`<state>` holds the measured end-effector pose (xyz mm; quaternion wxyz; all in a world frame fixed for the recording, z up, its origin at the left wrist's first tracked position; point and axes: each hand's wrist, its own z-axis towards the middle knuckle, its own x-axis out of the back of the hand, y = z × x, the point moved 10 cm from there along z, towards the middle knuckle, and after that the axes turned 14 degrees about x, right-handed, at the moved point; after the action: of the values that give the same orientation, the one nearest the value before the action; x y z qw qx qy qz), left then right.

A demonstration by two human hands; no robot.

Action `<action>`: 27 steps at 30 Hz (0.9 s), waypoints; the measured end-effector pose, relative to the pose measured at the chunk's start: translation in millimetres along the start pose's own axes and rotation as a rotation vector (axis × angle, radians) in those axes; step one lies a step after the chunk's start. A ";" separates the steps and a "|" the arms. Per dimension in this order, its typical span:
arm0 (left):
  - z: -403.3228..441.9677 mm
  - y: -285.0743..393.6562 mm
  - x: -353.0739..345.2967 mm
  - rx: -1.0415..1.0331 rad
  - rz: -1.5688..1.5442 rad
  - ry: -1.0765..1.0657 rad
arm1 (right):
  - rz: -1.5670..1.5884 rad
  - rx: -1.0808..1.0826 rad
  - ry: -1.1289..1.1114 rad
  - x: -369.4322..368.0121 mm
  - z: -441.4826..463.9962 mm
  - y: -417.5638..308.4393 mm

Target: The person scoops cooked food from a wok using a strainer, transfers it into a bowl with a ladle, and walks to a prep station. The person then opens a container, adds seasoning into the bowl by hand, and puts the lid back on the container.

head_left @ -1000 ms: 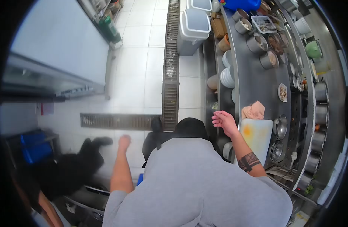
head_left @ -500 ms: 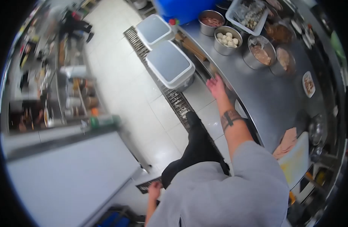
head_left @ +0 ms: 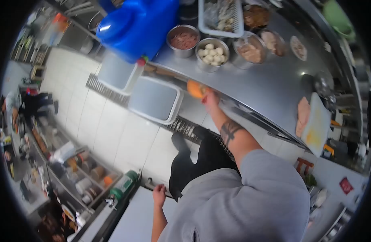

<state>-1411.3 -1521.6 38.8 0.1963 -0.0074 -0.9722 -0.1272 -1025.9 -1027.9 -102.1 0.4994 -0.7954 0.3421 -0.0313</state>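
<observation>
My right hand (head_left: 211, 100) is closed on a rounded orange object (head_left: 195, 89), too blurred for me to tell its kind. It is held at the near edge of the steel table (head_left: 258, 86), above the floor beside the lidded bins. My left hand (head_left: 159, 194) hangs low on the other side of my body, near a white-topped surface (head_left: 143, 213). Its fingers are curled in and nothing shows in them. Closest to the orange object on the table are a steel pot of white balls (head_left: 211, 55) and a steel pot of reddish meat (head_left: 183, 40).
Two grey-lidded bins (head_left: 155, 99) stand along a floor drain grate (head_left: 109, 93). A big blue jug (head_left: 139, 28) sits at the table's end. A white basket (head_left: 221, 18), bowls of meat (head_left: 250, 52) and a cutting board (head_left: 317, 125) are on the table. Another person (head_left: 30, 103) is far left.
My right hand, open and bare before, now holds the orange object. My view has turned, and I stand differently over the grate. My left hand stays low at my side.
</observation>
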 end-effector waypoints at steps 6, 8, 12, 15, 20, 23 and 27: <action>31.1 176.0 -57.1 -0.056 -0.460 -0.544 | -0.201 -0.473 -0.203 2.1 -244.0 -84.9; -26.8 233.7 -101.9 0.012 -0.605 -1.011 | -0.203 -0.478 -0.363 -11.2 -302.1 -128.5; -119.3 300.0 -127.0 0.331 -1.160 -1.519 | -0.150 -0.435 -0.616 -36.4 -364.7 -195.4; -131.9 327.8 -132.4 0.198 -1.016 -1.550 | -0.174 -0.337 -0.723 -34.2 -356.1 -249.1; -151.9 370.6 -149.3 -0.015 -0.880 -1.556 | -0.135 0.213 -0.461 82.0 -154.7 -386.3; -169.8 396.4 -167.8 -0.103 -0.877 -1.567 | 0.086 0.424 -0.044 186.3 -2.4 -476.9; -197.3 421.0 -199.9 -0.180 -0.907 -1.609 | 0.014 0.486 0.237 274.8 164.6 -528.6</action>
<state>-1124.9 -1156.6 240.8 -0.6072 0.2723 -0.7122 -0.2234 -480.4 -917.6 166.8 0.6323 -0.6406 0.3860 -0.2020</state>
